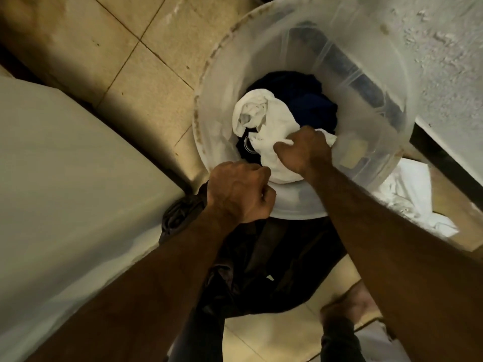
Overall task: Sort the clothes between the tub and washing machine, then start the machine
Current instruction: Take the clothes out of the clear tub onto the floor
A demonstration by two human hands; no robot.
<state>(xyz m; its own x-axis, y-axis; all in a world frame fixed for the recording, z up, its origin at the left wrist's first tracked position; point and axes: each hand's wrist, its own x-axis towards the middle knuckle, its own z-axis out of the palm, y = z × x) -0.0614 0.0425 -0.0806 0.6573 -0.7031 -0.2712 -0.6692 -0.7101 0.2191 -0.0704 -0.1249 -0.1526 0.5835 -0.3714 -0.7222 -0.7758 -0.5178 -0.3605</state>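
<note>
A translucent white tub (pixel 217 82) stands on the tiled floor. Inside it lie a crumpled white garment (pixel 264 118) and a dark blue garment (pixel 305 97). My right hand (pixel 304 148) reaches down into the tub and grips the white garment by its near edge. My left hand (pixel 240 192) is curled into a fist over the tub's near rim, and a dark garment (pixel 180 212) bunches under its wrist and hangs down from it. The white top of the washing machine (pixel 65 165) fills the left side.
A heap of dark clothes (pixel 274 270) lies on the floor below the tub, between my arms. A white cloth (pixel 415 199) lies on the floor right of the tub. A rough white wall (pixel 444 61) stands at the upper right. My foot (pixel 350 307) is at the bottom.
</note>
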